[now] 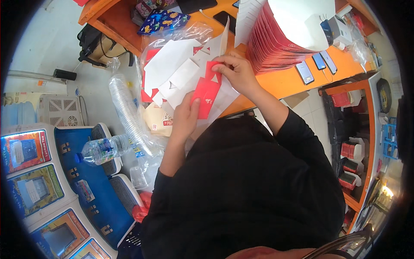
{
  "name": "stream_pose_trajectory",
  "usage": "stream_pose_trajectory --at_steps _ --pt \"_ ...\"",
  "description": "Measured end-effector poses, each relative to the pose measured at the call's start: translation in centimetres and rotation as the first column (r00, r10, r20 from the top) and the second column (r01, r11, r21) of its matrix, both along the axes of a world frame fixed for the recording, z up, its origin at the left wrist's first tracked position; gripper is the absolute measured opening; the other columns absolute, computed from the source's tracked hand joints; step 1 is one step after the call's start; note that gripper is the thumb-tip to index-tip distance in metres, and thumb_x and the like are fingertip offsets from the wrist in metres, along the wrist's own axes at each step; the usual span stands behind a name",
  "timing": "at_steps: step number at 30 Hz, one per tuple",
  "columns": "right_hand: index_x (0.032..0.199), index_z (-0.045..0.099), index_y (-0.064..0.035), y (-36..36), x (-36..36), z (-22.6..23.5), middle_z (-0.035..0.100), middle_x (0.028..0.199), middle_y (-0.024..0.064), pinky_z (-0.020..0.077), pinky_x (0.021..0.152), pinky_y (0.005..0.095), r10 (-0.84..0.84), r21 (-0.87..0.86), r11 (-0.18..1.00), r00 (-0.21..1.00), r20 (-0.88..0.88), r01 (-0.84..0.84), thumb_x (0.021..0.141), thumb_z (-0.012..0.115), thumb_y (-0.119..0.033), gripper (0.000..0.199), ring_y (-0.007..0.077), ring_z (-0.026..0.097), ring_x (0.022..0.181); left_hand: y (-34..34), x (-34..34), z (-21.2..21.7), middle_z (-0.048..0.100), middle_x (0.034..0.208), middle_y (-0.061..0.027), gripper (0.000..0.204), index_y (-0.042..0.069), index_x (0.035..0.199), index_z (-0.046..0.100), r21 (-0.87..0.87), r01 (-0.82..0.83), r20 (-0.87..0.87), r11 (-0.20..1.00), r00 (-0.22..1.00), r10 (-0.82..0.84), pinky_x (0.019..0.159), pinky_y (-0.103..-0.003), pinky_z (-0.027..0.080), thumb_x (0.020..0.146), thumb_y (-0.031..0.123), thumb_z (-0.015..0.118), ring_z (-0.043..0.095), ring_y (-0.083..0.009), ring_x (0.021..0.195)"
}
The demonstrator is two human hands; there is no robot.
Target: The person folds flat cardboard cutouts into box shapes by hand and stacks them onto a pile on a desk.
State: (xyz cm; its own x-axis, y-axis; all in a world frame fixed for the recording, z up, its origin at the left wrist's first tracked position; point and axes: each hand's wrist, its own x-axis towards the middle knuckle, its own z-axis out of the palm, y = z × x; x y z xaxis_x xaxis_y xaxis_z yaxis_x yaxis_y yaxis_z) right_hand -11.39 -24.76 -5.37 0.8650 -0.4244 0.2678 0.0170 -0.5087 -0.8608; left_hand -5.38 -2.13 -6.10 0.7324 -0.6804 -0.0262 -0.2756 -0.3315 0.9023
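A red card box blank [208,92], with slots and folding flaps, is between my two hands above the orange table. My left hand [186,114] is closed on its lower left edge, thumb on the red face. My right hand [238,74] pinches the upper red flap near a small triangular cut. Beneath and behind lie loose white-sided card blanks [168,62], some showing red, on clear plastic wrap. A tall stack of nested red-and-white card boxes [280,45] stands just beyond my right hand. A brown paper bag [160,118] lies beside my left hand.
Several phones [305,72] rest on the orange table [276,83]. At left, a sleeve of clear cups [123,101] and a plastic bottle [99,151] are near a blue-and-white drinks dispenser [71,181]. An orange-framed shelf [366,129] at right holds more red boxes.
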Motion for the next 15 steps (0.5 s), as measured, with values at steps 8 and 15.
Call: stream_pose_trajectory --at_steps 8,15 --pt "0.088 0.072 -0.0084 1.4 0.2 3.3 0.055 0.084 0.0052 0.0493 0.068 0.0312 0.418 -0.190 0.887 0.907 -0.056 -0.421 0.082 0.071 -0.002 0.009 0.0228 0.060 0.076 -0.2 1.3 0.4 0.067 0.084 -0.0226 0.026 0.009 0.121 0.061 0.098 0.166 0.017 0.981 0.986 -0.168 0.070 -0.045 0.050 0.102 0.025 0.051 0.067 -0.0409 0.081" --pt "0.084 0.071 -0.0092 1.3 0.0 3.3 0.058 0.091 0.0050 0.0513 0.069 0.0303 0.521 -0.240 0.801 0.836 -0.172 -0.548 0.084 0.070 -0.003 0.006 0.0219 0.064 0.078 -0.2 2.4 0.1 0.068 0.085 -0.0214 0.024 0.006 0.113 0.062 0.188 0.240 0.103 0.952 0.960 -0.262 0.070 -0.046 0.051 0.098 0.025 0.059 0.067 -0.0399 0.082"
